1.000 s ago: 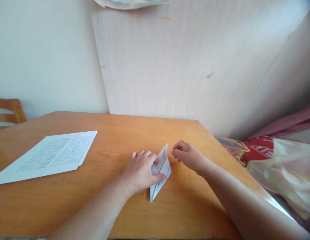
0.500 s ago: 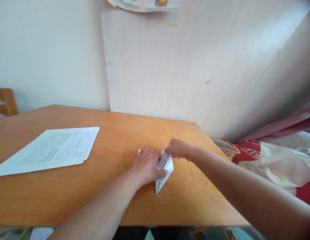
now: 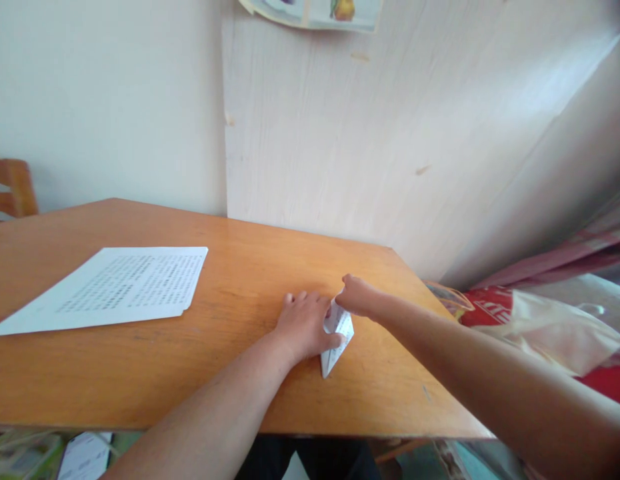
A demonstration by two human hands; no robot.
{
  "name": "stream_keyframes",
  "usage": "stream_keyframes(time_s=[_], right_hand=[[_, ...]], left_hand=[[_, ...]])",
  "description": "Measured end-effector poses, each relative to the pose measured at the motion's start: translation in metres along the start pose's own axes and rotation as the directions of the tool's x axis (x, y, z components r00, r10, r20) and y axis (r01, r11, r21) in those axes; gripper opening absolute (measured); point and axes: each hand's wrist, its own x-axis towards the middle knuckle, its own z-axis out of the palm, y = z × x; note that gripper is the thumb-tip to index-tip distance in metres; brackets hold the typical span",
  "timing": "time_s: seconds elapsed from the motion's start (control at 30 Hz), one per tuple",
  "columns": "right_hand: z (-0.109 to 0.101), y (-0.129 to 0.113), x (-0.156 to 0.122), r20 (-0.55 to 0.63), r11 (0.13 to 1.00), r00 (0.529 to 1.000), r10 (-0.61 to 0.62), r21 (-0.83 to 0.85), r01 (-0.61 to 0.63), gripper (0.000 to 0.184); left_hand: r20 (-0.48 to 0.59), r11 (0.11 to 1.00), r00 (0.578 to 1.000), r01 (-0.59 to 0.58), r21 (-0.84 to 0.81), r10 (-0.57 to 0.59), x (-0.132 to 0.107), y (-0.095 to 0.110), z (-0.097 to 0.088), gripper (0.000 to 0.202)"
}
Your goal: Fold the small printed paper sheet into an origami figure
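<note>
A small piece of folded paper [image 3: 344, 329] with printed characters on it lies on the wooden table in front of me, its lower end narrowing to a point. My left hand [image 3: 306, 327] holds it down from the left, the thumb across its face and the other fingers spread along the far side. At its upper end, my right hand [image 3: 360, 297] pinches the paper with curled fingers. Part of the paper is hidden under both hands, so its full shape does not show.
A stack of printed sheets [image 3: 135, 287] lies on the table [image 3: 230, 360] at left. A chair back [image 3: 20, 187] stands beyond. Red and white bags [image 3: 550, 327] sit past the right edge. A pale wall panel [image 3: 310, 133] rises behind, with a poster [image 3: 320, 15] above.
My view has shifted a little, so the table and sheets appear slightly further right and higher. Both hands stay on the folded paper; the right fingers have changed position slightly at its upper end.
</note>
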Motion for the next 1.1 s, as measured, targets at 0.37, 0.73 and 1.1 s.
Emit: stream_keyframes(time_s=[0.37,0.73,1.1], right_hand=[[0.004,0.0,0.003,0.034,0.996,0.999,0.028,0.088,-0.031,0.05],[-0.031,0.021,-0.011,0.116,0.897,0.991,0.067,0.428,-0.111,0.018],[-0.029,0.019,-0.016,0.158,0.921,0.987,0.043,0.376,-0.101,0.018]], left_hand=[[0.003,1.0,1.0,0.023,-0.007,-0.023,0.0,0.0,0.002,0.048],[0.022,1.0,1.0,0.011,-0.026,-0.011,-0.001,0.0,-0.003,0.049],[0.009,1.0,1.0,-0.002,-0.004,0.002,-0.001,-0.001,-0.002,0.049]])
